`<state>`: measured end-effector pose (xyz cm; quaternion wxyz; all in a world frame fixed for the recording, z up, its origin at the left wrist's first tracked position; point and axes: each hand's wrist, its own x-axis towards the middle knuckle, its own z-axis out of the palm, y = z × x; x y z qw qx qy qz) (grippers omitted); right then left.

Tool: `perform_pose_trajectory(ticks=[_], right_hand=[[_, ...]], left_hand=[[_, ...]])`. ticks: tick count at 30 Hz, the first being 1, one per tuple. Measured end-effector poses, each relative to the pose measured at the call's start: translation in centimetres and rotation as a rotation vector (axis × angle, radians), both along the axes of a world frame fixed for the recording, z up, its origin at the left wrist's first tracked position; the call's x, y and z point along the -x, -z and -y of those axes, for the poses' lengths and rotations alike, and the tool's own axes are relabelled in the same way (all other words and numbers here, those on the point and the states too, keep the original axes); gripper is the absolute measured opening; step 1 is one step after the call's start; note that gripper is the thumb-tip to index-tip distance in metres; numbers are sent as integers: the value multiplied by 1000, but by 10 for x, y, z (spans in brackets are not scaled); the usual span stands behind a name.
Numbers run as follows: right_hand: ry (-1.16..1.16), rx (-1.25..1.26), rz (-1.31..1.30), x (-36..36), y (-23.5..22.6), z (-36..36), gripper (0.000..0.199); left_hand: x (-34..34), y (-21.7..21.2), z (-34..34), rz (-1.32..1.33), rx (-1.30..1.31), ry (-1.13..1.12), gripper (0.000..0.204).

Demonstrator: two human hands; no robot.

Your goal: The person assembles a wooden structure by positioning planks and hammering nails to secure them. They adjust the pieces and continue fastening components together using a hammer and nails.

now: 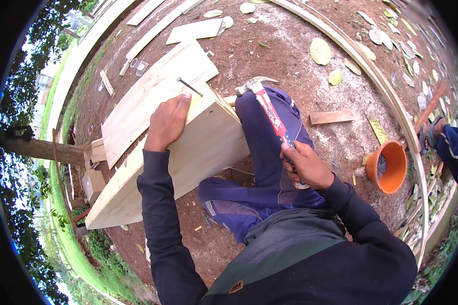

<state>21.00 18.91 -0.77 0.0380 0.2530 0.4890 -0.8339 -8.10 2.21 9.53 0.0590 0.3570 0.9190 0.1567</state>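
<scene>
A pale plywood panel [198, 142] with a timber edge stands tilted before me, leaning near my bent knee. My left hand [169, 121] grips its upper edge, with the thumb side close to a long nail [190, 87]. That nail sticks up at a slant from the wood near the panel's corner. In my right hand [308, 163] is a claw hammer [270, 113] with a red, white and blue handle. Its metal head lies over my knee, to the right of the nail and apart from it. The fingers are wrapped round the lower handle.
An orange bucket [387, 168] with what look like nails inside stands to the right, near another person's foot [431, 133]. A short wood block [332, 117] lies nearer. Boards [196, 31] and a cardboard box [93, 184] are at the left. A long timber [387, 89] curves past the right side.
</scene>
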Motion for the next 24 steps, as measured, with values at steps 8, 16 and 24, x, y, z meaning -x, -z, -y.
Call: perform_pose_trajectory(ticks=[8,16,24], right_hand=[[-26,-60,-13,-4,-4,9,36],[-5,-291,-22,6,-35,-6,34],[-42,-6,74,-1,-24,20,32]], left_hand=[[-3,6,4,-45,-70,-1,51],[8,19,13,-152,-60,67,44],[3,19,11,-160,-134,83,47]])
